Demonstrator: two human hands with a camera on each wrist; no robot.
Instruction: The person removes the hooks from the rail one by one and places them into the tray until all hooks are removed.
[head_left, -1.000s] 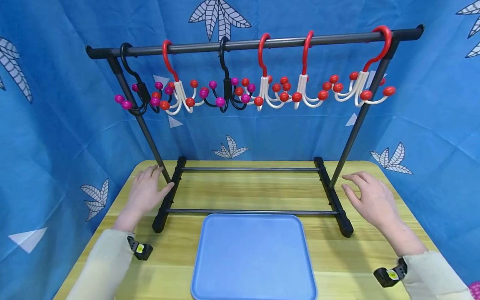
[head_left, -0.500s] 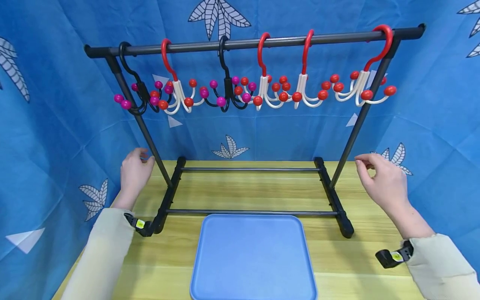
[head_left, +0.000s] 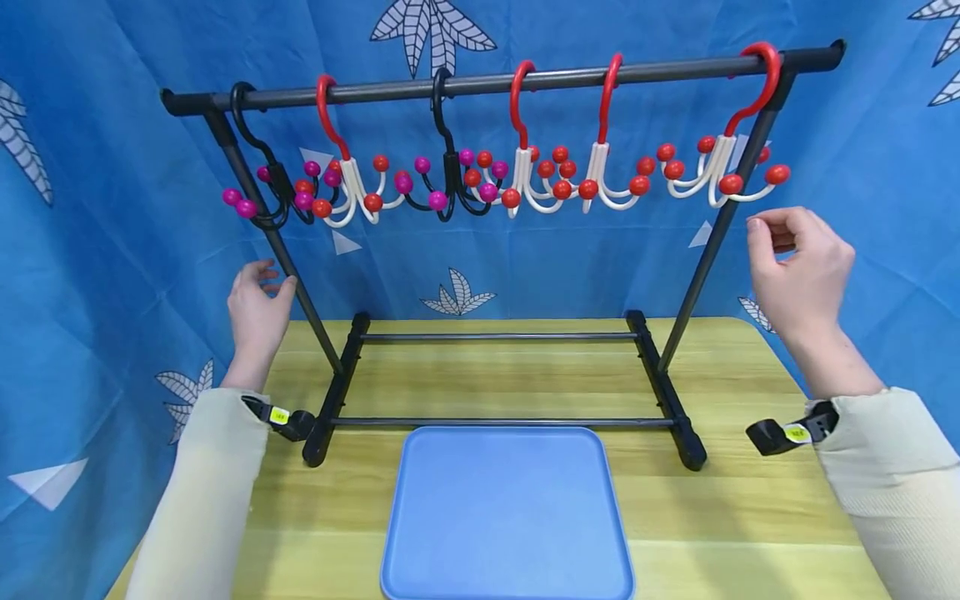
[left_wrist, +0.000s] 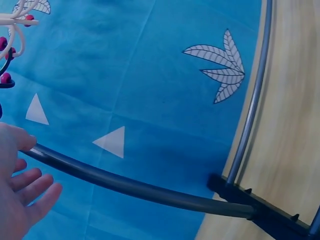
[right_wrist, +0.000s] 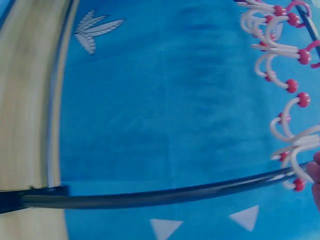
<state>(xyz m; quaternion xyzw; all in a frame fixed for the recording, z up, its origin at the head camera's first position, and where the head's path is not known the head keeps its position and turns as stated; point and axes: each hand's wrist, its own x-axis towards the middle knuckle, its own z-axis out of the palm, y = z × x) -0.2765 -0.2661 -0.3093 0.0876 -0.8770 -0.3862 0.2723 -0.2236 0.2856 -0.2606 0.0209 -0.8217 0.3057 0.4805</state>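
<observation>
Multi-hook hangers hang from the top rail (head_left: 562, 81) of a black rack. Two are black with magenta balls, one at the far left (head_left: 281, 182) and another black hanger (head_left: 452, 175) near the middle. Several white hangers have red hooks and red balls, such as the rightmost hanger (head_left: 722, 162). My left hand (head_left: 258, 312) is raised by the rack's left post (head_left: 296, 287), fingers loosely bent and holding nothing; whether its thumb touches the post I cannot tell. My right hand (head_left: 802, 271), loosely curled and holding nothing, is below and right of the rightmost hanger.
A blue tray (head_left: 506, 512) lies on the wooden table (head_left: 750, 533) in front of the rack. The rack's black feet (head_left: 330, 417) and lower bars (head_left: 502, 422) stand on the table. A blue patterned cloth (head_left: 480, 258) hangs behind and at both sides.
Both hands have risen from near table level, the right one higher and further out to the right. Their fingers have gone from spread to more bent. The hangers stay on the rail.
</observation>
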